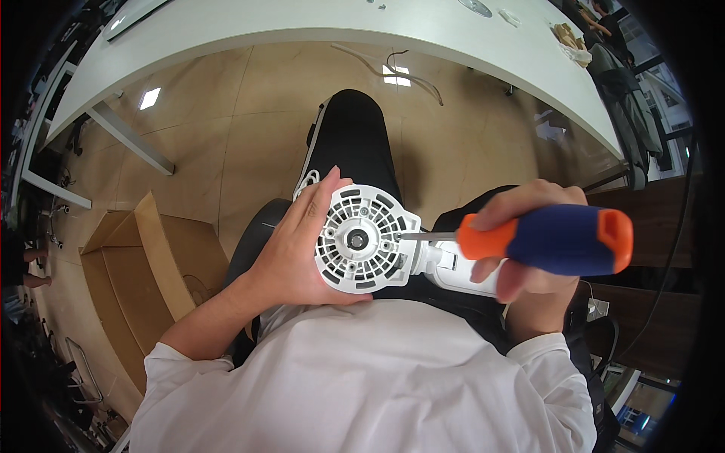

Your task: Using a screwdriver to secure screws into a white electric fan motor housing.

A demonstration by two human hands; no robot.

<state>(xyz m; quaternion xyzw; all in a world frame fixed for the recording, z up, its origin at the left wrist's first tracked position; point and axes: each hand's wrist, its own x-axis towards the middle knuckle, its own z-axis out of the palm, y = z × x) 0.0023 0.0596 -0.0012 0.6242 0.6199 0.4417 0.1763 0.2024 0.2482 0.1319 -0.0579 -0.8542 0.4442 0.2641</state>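
In the head view, the left hand (pixel 300 240) held the white fan part (pixel 370 219) above the lap (pixel 351 140). Its grip curved around the left side, with thumb and fingers spread along the rim, likely to stop the part from turning. The part's face pointed up, perhaps so its holes were easy to see and reach. The right hand (pixel 533 198) had its grip wrapped around the screwdriver (pixel 555 240). The tool lay nearly flat, its tip at the right side of the face; I could not tell if it sat in a screw. An open box (pixel 166 253) stood on the left.
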